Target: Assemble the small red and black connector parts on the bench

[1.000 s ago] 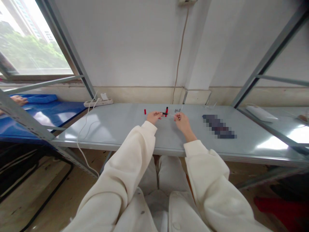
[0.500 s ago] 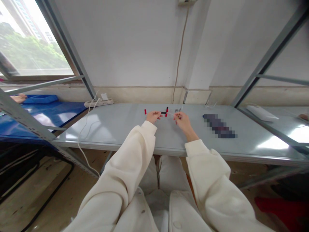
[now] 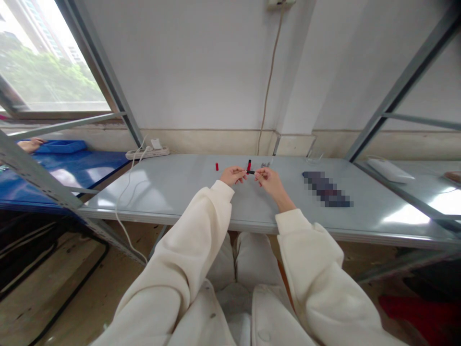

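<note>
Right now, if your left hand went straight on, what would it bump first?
The left hand would probably meet the small black rod at its fingertips, then the right hand just beyond. They may already be touching; I can't tell from this view.

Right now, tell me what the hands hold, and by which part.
The right hand pinches a thin black rod with an upright red piece by its black end; whether the left hand touches it too cannot be told.

A grey metal shelf [image 3: 173, 192] holds a power strip [image 3: 147, 153] and red cylinder [image 3: 216, 166].
</note>
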Tool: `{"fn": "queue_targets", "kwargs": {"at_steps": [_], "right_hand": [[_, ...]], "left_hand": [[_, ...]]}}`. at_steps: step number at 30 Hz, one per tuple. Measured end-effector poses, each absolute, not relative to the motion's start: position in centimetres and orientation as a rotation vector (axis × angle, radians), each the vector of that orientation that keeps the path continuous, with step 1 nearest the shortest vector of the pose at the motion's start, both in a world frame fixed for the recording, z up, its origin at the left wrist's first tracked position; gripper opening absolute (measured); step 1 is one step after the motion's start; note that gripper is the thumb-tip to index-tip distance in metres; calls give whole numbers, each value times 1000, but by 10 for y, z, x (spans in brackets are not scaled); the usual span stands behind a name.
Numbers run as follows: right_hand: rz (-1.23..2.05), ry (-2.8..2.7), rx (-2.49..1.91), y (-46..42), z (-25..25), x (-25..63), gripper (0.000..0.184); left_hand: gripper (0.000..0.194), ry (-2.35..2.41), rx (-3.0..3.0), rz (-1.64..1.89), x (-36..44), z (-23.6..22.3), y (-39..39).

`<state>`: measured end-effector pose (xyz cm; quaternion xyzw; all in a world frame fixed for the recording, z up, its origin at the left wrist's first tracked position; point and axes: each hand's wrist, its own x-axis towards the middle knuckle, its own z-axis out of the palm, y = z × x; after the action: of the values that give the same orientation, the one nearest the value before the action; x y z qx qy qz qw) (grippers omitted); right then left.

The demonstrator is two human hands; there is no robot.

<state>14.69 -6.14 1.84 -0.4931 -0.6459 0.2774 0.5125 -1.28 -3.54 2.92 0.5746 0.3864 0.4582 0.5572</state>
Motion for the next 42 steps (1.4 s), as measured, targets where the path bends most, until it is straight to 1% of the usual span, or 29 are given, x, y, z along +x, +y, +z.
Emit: {"fn": "queue_targets", "kwargs": {"at_steps": [7,13,16,18,21,24,26,29,32,37,42], "right_hand": [[619,-1664,-1155,-62,15,146,24],[233,-1918,-1231,-62,9,145,17],[105,-2015,-1279,-64,8,145,14],[66,-1979,-1363,-65,9,145,14],[93,-1874,-1492,-67,11,145,14],[132,-1823,-1537,-68,12,143,14],[134,-1811,-1551,-69,14,142,13],[133,-1812,-1570,-70,15,141,13],[137,-1811,-1569,-70,16,141,13],[134,-1802,-1541,-69,14,141,12],[138,-1807,-1549,-70,13,140,13]], "left_hand": [[14,896,1390,1036,-19,28,-34],[21,931,1405,1059,-16,32,-39],[23,966,1463,985,-16,32,-39],[21,1010,1516,910,-20,31,-36],[11,1291,1611,890,-36,27,-28],[14,1853,1697,1067,-55,21,-22],[20,2069,1682,1132,-64,18,-20],[33,2166,1648,1091,-70,16,-16],[37,2157,1616,1024,-70,15,-10],[32,2096,1597,996,-69,13,-3],[16,2137,1621,939,-70,14,-3]]}}
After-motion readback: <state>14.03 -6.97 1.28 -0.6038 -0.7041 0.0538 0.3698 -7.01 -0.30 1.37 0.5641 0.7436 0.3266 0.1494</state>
